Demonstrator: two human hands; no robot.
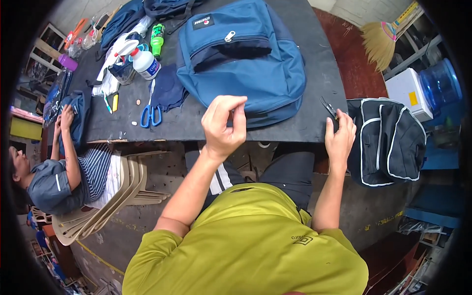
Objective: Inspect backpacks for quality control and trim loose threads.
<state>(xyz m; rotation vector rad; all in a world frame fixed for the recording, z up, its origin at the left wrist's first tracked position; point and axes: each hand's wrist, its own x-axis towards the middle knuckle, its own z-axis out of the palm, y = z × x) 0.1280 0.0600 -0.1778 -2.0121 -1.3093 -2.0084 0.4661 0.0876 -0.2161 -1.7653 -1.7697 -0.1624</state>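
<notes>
A blue backpack [275, 81] lies on the dark table in front of me, its front zip pocket partly gaping. My left hand [223, 123] is raised at the bag's lower edge, thumb and forefinger pinched together. Whatever is in that pinch, if anything, is too small to make out. At the table's right edge, my right hand [341, 137] has its fingers around the handle end of small dark thread snips [328, 106]. Their blades point away from me; the grip is partly hidden by the fingers.
Blue-handled scissors [151, 116], a white spray bottle [145, 64] and a green bottle [157, 39] are on the table's left. A black bag with white piping [386, 142] stands right. At left, a co-worker [59, 172] sits handling blue fabric.
</notes>
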